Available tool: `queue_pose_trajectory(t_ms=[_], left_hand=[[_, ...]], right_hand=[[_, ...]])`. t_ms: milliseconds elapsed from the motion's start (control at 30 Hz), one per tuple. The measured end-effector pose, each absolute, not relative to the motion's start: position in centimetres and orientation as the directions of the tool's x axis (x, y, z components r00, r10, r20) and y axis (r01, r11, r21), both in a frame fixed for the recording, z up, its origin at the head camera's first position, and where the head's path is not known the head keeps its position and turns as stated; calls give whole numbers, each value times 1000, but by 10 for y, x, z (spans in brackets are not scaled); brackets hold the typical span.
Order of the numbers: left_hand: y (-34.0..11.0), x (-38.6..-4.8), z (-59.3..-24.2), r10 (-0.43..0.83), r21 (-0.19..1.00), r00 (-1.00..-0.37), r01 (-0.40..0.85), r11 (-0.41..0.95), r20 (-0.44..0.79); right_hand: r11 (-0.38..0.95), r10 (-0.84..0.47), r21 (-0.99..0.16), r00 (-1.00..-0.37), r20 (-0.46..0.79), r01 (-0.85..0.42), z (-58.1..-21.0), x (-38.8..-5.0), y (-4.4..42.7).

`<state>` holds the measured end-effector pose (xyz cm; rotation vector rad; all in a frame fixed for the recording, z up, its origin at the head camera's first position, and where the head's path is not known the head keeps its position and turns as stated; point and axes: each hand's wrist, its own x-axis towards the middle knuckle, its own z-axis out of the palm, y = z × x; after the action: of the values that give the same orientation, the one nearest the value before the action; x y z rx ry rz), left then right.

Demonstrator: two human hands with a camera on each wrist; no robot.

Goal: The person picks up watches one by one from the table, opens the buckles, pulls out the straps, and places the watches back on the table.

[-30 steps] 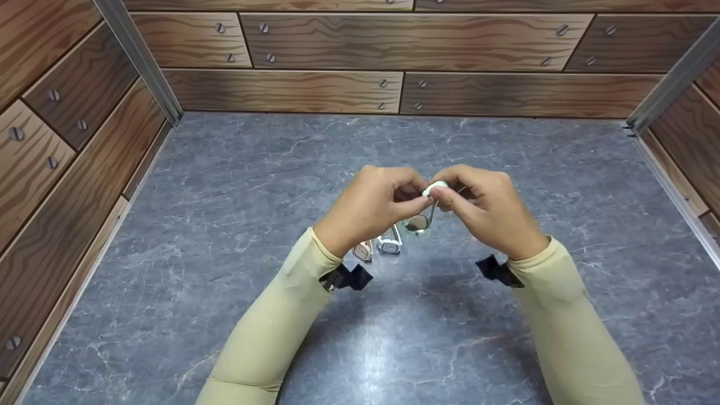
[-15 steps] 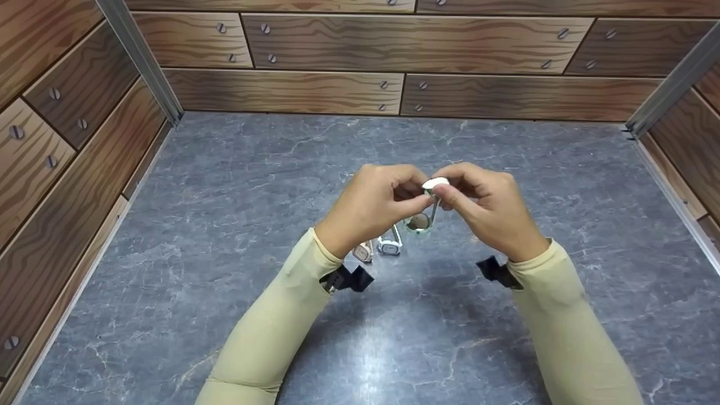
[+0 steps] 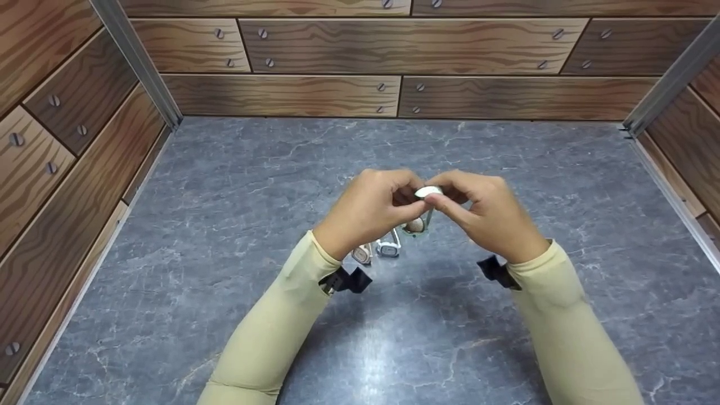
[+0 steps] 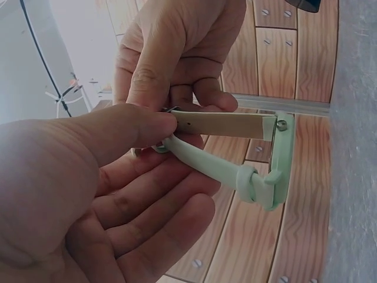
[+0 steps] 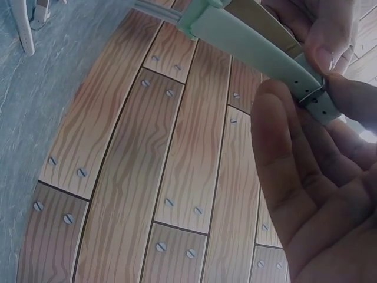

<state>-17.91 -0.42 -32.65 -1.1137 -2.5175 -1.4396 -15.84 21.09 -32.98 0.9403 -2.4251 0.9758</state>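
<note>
A mint-green wristwatch [image 4: 212, 165] hangs between both hands, its strap forming a loop. My left hand [image 3: 371, 197] pinches the strap near the buckle between thumb and fingers. My right hand [image 3: 489, 208] grips the strap at the same end, thumb pressing on it. In the right wrist view the strap's holed tail passes through the buckle [image 5: 312, 96]. The watch case [image 4: 284, 159] is at the other end of the loop, seen edge-on in the left wrist view. Its round dial [image 3: 415, 226] shows below the fingers in the head view. Fingers partly hide the buckle.
A white watch [image 3: 388, 247] and a pinkish watch [image 3: 361, 254] lie on the grey marbled table [image 3: 281, 146], just below the hands. Wood-patterned panels [image 3: 315, 93] stand at the back and sides.
The pale strap end between the fingertips has tilted and shows a broader white face than a second ago. Both hands keep their hold on the watch, with small finger shifts.
</note>
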Motion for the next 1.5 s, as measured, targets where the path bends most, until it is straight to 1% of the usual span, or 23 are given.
queue_pose_trajectory(t_ms=[167, 367, 633, 800, 967, 1067, 1167, 1233, 1367, 1500], left_hand=[[-3, -179, -325, 553, 716, -746, 609, 343, 370], [-2, -180, -327, 545, 705, -737, 627, 331, 399], [-2, -179, -327, 551, 706, -729, 633, 316, 406], [-2, -178, -327, 553, 665, -714, 664, 342, 429], [-1, -178, -327, 555, 676, -721, 652, 344, 414], [-1, -178, -326, 554, 699, -728, 636, 326, 404], [-1, -177, -327, 553, 714, -730, 627, 311, 400], [-1, -177, -327, 555, 724, -729, 623, 296, 401], [-1, -177, -327, 557, 735, -722, 623, 266, 411], [-1, -177, -326, 554, 730, -721, 628, 269, 416]], right_hand=[[533, -427, -498, -725, 540, -684, -330, -158, 211], [539, -401, -536, -757, 516, -650, -329, -156, 212], [571, -364, -521, -765, 532, -634, -329, -156, 211], [594, -310, -566, -812, 495, -572, -330, -156, 209], [601, -324, -560, -814, 482, -570, -330, -156, 211], [567, -315, -616, -834, 452, -548, -330, -156, 212], [522, -293, -705, -877, 381, -480, -329, -156, 212], [506, -285, -743, -898, 335, -438, -328, -155, 213], [475, -304, -784, -910, 280, -400, -327, -156, 213], [397, -294, -833, -913, 283, -386, -326, -155, 213]])
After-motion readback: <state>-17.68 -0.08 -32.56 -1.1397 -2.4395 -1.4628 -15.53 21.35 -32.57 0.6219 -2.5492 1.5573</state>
